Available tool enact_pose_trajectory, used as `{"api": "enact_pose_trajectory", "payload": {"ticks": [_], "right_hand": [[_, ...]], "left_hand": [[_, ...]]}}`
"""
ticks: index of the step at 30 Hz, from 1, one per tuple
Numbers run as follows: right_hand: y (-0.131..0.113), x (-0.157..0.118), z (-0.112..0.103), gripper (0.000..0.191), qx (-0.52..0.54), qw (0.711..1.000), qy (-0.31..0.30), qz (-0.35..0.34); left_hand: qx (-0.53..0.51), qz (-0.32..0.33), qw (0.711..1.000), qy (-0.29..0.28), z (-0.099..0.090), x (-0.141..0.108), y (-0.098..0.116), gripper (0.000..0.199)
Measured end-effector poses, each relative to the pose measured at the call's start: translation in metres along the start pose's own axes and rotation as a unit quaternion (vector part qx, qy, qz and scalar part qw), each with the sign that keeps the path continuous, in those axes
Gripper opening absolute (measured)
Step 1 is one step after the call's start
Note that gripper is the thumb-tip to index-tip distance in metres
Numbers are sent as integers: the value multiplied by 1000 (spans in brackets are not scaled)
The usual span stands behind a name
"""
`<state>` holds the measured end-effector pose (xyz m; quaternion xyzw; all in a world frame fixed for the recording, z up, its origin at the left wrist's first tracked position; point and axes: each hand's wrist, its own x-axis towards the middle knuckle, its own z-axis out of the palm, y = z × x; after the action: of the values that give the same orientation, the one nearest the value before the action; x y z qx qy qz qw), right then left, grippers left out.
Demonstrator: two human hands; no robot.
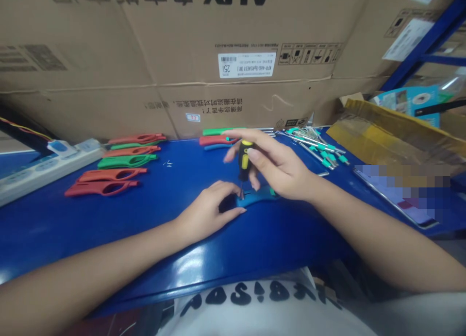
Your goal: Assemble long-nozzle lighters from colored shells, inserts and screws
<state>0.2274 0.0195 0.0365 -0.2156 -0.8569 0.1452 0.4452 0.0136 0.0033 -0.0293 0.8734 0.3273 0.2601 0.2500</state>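
My right hand [278, 163] is closed round a short black and yellow screwdriver [245, 161], which stands upright with its tip down at a blue lighter casing [255, 197]. That casing lies flat on the blue table, pinched at its left end by the thumb and fingers of my left hand [211, 205]. Whether a screw sits under the tip is too small to tell. A green part [272, 192] shows at the casing's right end. Behind my right hand lie more lighters, among them a green one [214, 131] and a red one [213, 140], partly hidden.
Several red and green lighter casings [122, 174] lie in a row at left, near a white power strip [54, 166]. Small screws [167, 164] are scattered beside them. Metal rods with green ends [320, 146], a phone [393, 195] and an opened carton [396, 132] lie right. A large cardboard box [120, 88] stands behind.
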Motion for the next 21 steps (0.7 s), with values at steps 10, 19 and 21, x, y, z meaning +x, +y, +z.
{"api": "enact_pose_trajectory", "payload": {"ticks": [10, 19, 21], "right_hand": [[0, 0, -1, 34, -7, 999, 33, -5], [-3, -3, -2, 31, -104, 992, 10, -71], [-4, -4, -2, 25, -100, 993, 27, -64]], "left_hand": [[0, -5, 1000, 2, 0, 0, 2, 18], [5, 1, 1000, 7, 1, 0, 0, 20], [3, 5, 1000, 11, 1, -1, 0, 20]]}}
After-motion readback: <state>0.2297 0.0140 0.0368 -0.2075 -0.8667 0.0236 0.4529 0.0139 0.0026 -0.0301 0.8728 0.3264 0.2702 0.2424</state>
